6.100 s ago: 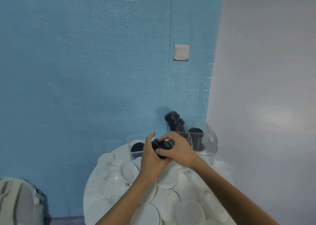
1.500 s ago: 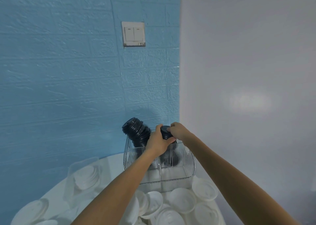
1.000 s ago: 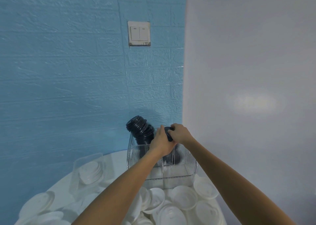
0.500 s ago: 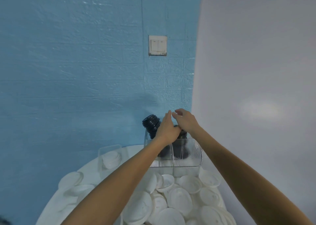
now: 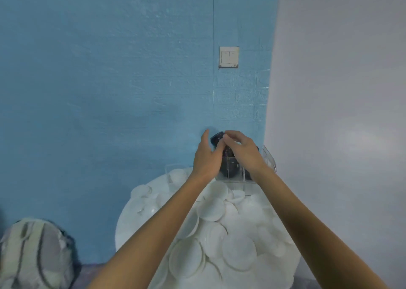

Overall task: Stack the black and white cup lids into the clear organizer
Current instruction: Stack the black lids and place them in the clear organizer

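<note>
1. At lower left of the frame, a striped backpack (image 5: 35, 253) is seen on the floor, well apart from the work and no hindrance to either arm.
2. Across the lower centre, a round white table (image 5: 123, 225) is heaped with loose white lids (image 5: 211, 209); little bare surface remains, and lids lie close to its rim, where a sweeping forearm could push them off.
3. At centre, the left hand (image 5: 206, 156) is held open, fingers extended, beside the leaning stack of black lids (image 5: 216, 138).
4. Just right of it, the right hand (image 5: 241, 150) is curled over the stack top; whether a lid is pinched cannot be told.
5. Behind both hands, the clear organizer (image 5: 269, 161) stands at the table's far edge, black lids inside.
6. It is judged that the stack should be steadied and pressed straight down, so the lean is corrected.
7. At right, the white wall stands near the organizer; open room lies mainly leftward.
</note>
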The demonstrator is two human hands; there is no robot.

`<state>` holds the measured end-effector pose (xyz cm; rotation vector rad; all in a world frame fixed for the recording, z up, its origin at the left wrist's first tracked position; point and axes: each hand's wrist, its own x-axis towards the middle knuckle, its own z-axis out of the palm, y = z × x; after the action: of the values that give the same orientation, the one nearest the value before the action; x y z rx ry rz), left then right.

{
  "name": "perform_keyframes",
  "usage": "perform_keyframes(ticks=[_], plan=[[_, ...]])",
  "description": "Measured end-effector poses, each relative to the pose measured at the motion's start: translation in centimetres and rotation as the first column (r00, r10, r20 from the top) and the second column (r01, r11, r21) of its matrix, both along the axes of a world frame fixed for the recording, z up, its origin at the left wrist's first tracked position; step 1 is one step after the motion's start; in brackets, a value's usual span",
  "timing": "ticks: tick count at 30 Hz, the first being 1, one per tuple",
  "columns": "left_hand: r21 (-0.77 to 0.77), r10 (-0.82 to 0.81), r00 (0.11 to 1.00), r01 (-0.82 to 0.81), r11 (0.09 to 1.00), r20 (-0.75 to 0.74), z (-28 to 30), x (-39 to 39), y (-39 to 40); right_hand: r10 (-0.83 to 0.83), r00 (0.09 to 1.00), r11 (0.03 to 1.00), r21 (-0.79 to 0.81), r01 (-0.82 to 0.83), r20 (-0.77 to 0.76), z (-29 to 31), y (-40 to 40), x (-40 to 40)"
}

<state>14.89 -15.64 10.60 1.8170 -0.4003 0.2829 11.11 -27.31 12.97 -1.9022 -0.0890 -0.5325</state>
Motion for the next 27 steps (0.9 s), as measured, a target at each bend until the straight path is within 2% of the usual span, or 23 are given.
perform_keyframes(ticks=[8,16,21,27], plan=[[-0.170,0.065,0.994,-0.079,0.982,-0.086,-3.2,-6.9,6.1,0.056,0.998,0.996,0.078,-0.054,-0.028,-4.4,3.0,-6.3],[-0.181,0.093,0.993,-0.104,0.978,-0.070,-7.8,-11.6,9.1,0.066,0.998,0.992,0.105,-0.065,-0.012,-10.2,5.3,-10.7],[-0.074,0.092,0.995,-0.094,0.993,-0.029,-11.0,-13.5,9.8,0.047,0.999,0.994,0.096,-0.047,0.006,-13.0,5.6,-12.5],[0.124,0.178,0.968,-0.201,0.972,0.177,-14.7,-15.2,10.6,-0.042,0.990,0.998,0.049,0.036,0.137,-15.7,4.9,-14.0]])
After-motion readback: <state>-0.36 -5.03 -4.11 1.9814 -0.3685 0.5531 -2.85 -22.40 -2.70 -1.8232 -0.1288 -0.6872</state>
